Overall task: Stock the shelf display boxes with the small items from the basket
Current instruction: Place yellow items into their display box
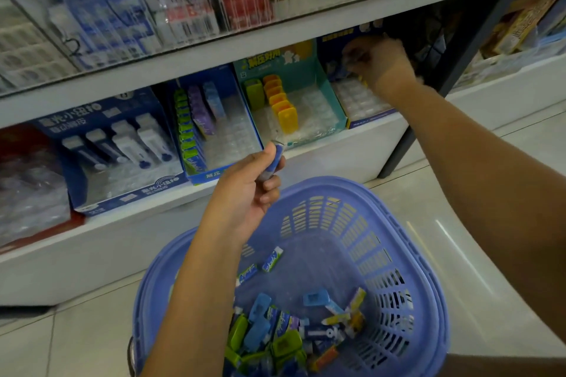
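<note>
Near centre, the left hand (pixel 248 190) pinched a small blue item (pixel 273 162) above the basket (pixel 407 242) at six o'clock, where more items (pixel 275 333) lay heaped. At one o'clock the right hand (pixel 378 63) reached into the dark-blue display box (pixel 372 116), its grip too blurred to tell. Stocking looked midway; next, that item needed a matching slot.

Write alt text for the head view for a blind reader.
The left hand pinches a small blue item above a lilac slotted plastic basket of mixed small items, while the right hand reaches into the rightmost dark blue cardboard display box on the white shelf.
</note>
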{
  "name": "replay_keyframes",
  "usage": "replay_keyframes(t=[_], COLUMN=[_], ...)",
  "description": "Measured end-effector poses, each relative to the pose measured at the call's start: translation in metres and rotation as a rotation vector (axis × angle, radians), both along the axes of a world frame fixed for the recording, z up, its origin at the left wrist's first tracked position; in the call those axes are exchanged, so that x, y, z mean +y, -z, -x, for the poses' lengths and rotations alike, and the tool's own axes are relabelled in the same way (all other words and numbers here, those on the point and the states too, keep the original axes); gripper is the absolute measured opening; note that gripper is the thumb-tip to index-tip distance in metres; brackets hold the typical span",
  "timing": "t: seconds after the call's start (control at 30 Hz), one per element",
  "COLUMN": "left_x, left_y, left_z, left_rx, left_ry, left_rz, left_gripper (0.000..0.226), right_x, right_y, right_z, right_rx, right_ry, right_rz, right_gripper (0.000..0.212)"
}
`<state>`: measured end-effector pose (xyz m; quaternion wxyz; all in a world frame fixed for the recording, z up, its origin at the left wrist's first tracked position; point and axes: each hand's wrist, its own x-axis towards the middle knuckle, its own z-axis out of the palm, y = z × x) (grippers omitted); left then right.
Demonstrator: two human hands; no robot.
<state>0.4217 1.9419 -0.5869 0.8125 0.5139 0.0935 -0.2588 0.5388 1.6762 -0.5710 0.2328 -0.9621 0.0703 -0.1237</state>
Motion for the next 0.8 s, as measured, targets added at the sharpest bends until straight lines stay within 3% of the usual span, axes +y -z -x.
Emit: replay_keyframes(t=[0.23,0.67,0.73,0.8], left_x=[-0.006,-0.004,-0.005,-0.006], left_y=[0.014,0.018,0.017,0.016], left_z=[-0.004,-0.001,0.001,0.003], left_rx=[-0.007,-0.279,-0.298,-0.312], left_ry=[0.006,0.004,0.006,0.035], left_rz=[-0.042,-0.393,-0.398,-0.379], left_gripper=[0.012,0.021,0.013,0.016], right_x=[0.004,0.013,0.021,0.03], right_y=[0.003,-0.007,-0.016,-0.03], right_z=[-0.013,-0.007,0.009,0.036], right_rx=[0.122,0.147,0.099,0.188], right_ry=[-0.215,-0.146,-0.196,-0.398], right_rz=[0.257,0.293,0.222,-0.032], right_gripper=[0.033,0.033,0.024,0.014])
